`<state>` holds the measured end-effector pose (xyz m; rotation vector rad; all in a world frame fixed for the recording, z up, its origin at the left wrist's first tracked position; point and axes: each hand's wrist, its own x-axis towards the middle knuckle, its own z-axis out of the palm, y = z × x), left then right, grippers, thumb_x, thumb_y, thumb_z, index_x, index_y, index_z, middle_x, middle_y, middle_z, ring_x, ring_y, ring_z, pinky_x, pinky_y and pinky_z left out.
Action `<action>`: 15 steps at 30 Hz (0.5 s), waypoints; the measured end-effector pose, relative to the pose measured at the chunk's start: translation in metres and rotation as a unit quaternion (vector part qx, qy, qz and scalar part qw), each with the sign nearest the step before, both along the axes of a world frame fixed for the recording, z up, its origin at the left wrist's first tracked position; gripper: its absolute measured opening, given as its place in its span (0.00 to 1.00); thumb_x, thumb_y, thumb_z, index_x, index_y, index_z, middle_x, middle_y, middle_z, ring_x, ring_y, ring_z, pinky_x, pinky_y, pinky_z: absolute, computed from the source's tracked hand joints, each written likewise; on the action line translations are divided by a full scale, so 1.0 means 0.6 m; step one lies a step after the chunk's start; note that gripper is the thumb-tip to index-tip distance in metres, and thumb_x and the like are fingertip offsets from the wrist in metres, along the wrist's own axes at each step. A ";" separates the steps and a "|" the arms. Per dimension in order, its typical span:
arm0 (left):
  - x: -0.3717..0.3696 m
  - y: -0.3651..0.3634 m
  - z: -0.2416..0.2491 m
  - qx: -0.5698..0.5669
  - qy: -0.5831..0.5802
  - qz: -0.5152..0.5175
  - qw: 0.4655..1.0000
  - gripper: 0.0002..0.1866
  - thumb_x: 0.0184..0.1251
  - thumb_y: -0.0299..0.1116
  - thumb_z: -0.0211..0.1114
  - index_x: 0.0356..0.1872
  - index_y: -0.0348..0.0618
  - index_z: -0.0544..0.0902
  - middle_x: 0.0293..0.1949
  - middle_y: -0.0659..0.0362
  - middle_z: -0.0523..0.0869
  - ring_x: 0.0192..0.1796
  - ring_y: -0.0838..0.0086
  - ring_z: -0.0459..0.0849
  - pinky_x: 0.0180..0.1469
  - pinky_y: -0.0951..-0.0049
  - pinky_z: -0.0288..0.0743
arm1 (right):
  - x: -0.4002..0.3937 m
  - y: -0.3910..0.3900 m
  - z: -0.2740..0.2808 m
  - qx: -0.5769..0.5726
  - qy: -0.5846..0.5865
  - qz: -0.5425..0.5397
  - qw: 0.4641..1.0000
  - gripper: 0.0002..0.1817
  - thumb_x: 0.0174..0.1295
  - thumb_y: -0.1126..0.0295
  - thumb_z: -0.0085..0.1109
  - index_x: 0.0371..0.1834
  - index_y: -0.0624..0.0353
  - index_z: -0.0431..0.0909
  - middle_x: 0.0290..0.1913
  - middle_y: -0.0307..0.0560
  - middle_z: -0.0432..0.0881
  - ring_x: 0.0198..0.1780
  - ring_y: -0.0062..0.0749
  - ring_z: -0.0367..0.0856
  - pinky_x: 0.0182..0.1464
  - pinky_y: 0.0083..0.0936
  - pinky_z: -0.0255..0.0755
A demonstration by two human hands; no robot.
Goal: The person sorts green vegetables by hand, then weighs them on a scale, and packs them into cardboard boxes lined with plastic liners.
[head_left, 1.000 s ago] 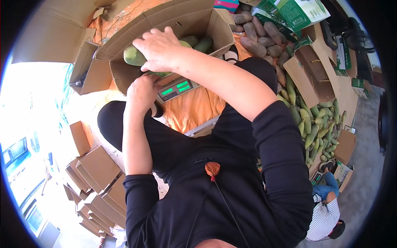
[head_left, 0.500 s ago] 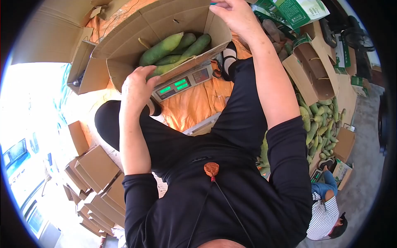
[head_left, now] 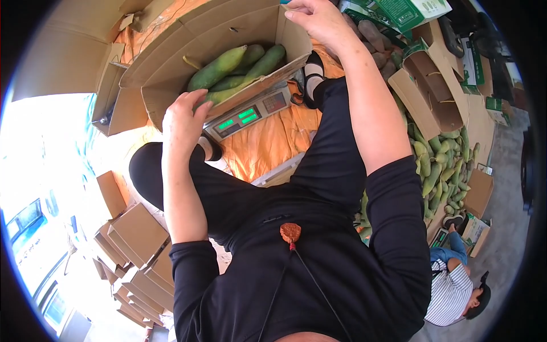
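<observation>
An open cardboard box (head_left: 171, 57) holds several long green vegetables (head_left: 219, 67) and rests on a digital scale (head_left: 250, 115) whose green display is lit. My left hand (head_left: 183, 118) is at the box's near left edge, thumb and fingers pinched over the cardboard wall. At the box's far right corner is my right hand (head_left: 313, 18), its thumb and fingers closed at the edge, with a small teal thing at the fingertips, too small to name. Both of my feet are beside the scale.
An orange sheet (head_left: 245, 154) covers the floor. Cardboard boxes (head_left: 138, 233) are stacked at the lower left. Piled green vegetables (head_left: 441, 171) and an open box (head_left: 433, 91) lie at the right. Another person (head_left: 453, 290) in a striped shirt is at the lower right.
The box and the vegetables appear slightly further left in view, as do both of my hands. The other person at the lower right has shifted slightly. My grip on the box looks the same.
</observation>
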<state>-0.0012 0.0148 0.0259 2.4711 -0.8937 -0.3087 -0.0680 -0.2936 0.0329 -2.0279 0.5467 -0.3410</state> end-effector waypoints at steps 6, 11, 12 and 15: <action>0.000 -0.003 0.007 -0.005 0.000 0.009 1.000 0.14 0.58 0.29 0.65 0.46 0.40 0.84 0.39 0.51 0.86 0.43 0.63 0.85 0.49 0.68 0.76 | -0.006 -0.006 0.013 -0.003 0.033 -0.035 0.999 0.18 0.58 0.66 0.62 0.49 0.65 0.80 0.43 0.54 0.85 0.45 0.40 0.82 0.49 0.31 0.73; 0.003 -0.002 0.005 -0.059 0.007 0.051 0.997 0.13 0.59 0.28 0.65 0.46 0.40 0.84 0.40 0.53 0.86 0.44 0.65 0.85 0.49 0.70 0.76 | -0.001 -0.033 -0.035 0.013 0.001 -0.044 0.999 0.19 0.59 0.64 0.64 0.51 0.61 0.80 0.41 0.47 0.83 0.44 0.30 0.80 0.49 0.27 0.74; 0.006 0.001 0.003 -0.101 0.001 0.064 0.993 0.13 0.59 0.28 0.65 0.45 0.41 0.84 0.39 0.53 0.86 0.43 0.63 0.85 0.47 0.69 0.76 | -0.002 -0.032 -0.028 -0.014 0.026 -0.055 0.998 0.17 0.59 0.67 0.64 0.50 0.63 0.80 0.41 0.46 0.83 0.44 0.27 0.79 0.47 0.25 0.74; 0.016 0.013 0.011 -0.135 -0.024 0.103 0.985 0.12 0.59 0.27 0.65 0.45 0.41 0.84 0.40 0.54 0.86 0.44 0.67 0.85 0.48 0.70 0.76 | -0.006 -0.053 -0.049 -0.068 0.048 -0.055 0.995 0.19 0.58 0.63 0.64 0.48 0.63 0.81 0.40 0.49 0.84 0.43 0.32 0.82 0.46 0.29 0.75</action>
